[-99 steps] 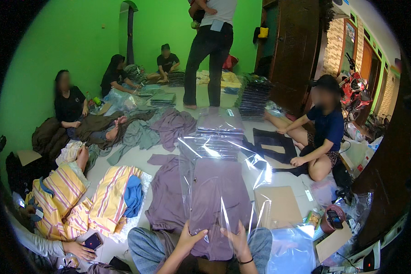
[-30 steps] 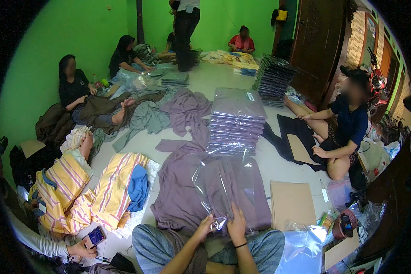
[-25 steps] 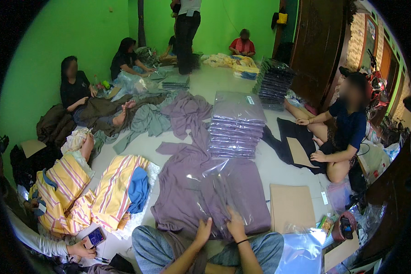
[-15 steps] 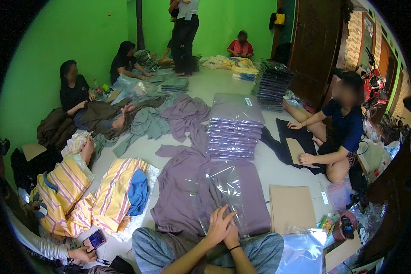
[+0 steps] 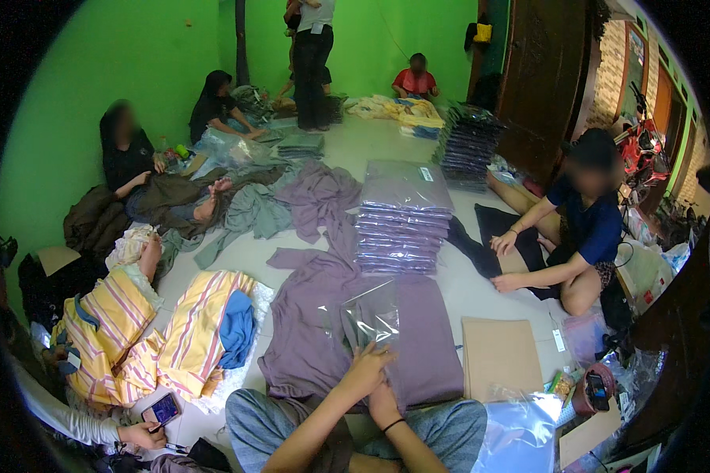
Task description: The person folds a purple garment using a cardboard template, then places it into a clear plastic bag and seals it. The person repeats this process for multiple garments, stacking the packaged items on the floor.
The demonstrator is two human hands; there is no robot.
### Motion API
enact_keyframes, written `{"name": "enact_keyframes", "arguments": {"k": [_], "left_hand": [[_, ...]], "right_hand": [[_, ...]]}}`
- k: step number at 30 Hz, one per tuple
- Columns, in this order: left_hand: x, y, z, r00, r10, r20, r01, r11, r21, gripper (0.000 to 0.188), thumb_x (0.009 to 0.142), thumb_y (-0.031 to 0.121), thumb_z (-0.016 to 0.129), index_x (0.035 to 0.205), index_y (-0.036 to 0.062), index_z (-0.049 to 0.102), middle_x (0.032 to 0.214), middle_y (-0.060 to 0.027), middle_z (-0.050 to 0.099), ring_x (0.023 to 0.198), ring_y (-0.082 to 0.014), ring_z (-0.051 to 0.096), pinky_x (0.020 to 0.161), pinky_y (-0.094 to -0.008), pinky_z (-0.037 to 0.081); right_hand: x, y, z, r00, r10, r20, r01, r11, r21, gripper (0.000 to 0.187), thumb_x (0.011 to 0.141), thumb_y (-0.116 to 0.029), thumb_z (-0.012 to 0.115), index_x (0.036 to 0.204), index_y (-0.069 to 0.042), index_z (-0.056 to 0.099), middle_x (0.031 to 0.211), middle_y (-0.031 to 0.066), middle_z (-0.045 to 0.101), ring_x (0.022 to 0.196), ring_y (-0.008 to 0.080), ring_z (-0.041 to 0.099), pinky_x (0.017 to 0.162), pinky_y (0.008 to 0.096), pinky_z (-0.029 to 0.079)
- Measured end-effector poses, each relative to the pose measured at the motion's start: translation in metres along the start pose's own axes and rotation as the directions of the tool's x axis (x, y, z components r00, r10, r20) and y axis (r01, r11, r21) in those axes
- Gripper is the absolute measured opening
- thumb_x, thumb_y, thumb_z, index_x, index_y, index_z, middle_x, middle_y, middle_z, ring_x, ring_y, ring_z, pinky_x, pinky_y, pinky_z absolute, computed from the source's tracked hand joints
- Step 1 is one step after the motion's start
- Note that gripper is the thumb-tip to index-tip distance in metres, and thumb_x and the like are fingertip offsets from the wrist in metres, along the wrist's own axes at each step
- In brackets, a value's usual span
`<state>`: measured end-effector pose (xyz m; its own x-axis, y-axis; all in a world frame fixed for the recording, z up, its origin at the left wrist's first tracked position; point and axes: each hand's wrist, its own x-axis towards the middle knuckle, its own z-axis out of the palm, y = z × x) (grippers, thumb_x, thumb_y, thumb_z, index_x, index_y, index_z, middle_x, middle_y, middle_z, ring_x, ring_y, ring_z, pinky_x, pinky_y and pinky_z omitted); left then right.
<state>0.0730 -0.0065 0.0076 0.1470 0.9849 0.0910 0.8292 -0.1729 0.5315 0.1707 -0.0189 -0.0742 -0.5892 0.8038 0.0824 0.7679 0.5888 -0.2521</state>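
We sit cross-legged on the pale tiled floor (image 5: 465, 292) with a folded mauve cotton garment (image 5: 418, 339) spread in front of our knees, lying on a second, unfolded mauve garment (image 5: 304, 331) that reaches out to our left. Our left hand (image 5: 364, 369) lies flat, fingers spread, on the near edge of a crinkled clear plastic bag (image 5: 371, 317) that rests over the folded garment; our right hand (image 5: 383, 404) is tucked just beneath it, pressed against the fold, and we cannot tell whether its fingers are closed on cloth or on plastic. By our judgement the bagging of this piece is only partly done: the bag covers a corner of the cloth, most of the garment lies bare, and nothing is sealed. Beyond it stands one tall stack of mauve garments already sealed in clear bags (image 5: 402, 225), too many layers to count surely, and a second, darker stack of bagged garments (image 5: 465, 146) rises near the wooden door. One flat brown cardboard sheet (image 5: 501, 355) lies just right of the garment, and one loose heap of mauve cloth (image 5: 319, 197) waits farther off. We count five other people in the room: four seated, one standing, besides a sleeve and hand holding a phone (image 5: 162, 408) at our left.
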Motion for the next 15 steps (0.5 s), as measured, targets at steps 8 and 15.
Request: {"name": "enact_keyframes", "arguments": {"k": [8, 15], "left_hand": [[-0.015, -0.015, 0.034, 0.919, -0.006, -0.395, -0.247, 0.771, -0.586, 0.046, 0.079, 0.018, 0.050, 0.121, 0.0037, 0.036, 0.124, -0.0132, 0.036, 0.115, -0.0264, 0.034, 0.095, -0.0336, 0.025], [-0.038, -0.075, 0.123, 0.675, -0.698, 0.239, 0.538, 0.243, -0.807, 0.026, 0.078, 0.017, 0.056, 0.093, -0.0015, 0.045, 0.082, -0.0084, 0.053, 0.073, -0.0176, 0.053, 0.068, -0.0292, 0.043]], "right_hand": [[0.005, 0.003, -0.007, 0.938, 0.340, 0.067, -0.315, 0.758, 0.570, 0.043, 0.079, -0.011, 0.041, 0.122, -0.011, 0.037, 0.112, 0.0222, 0.044, 0.096, 0.0353, 0.050, 0.080, 0.0411, 0.041], [0.011, 0.031, -0.019, 0.929, 0.366, -0.047, -0.339, 0.896, 0.286, 0.055, 0.070, 0.003, 0.044, 0.122, -0.015, 0.038, 0.102, 0.0262, 0.046, 0.081, 0.0405, 0.052, 0.071, 0.0421, 0.043]]}}
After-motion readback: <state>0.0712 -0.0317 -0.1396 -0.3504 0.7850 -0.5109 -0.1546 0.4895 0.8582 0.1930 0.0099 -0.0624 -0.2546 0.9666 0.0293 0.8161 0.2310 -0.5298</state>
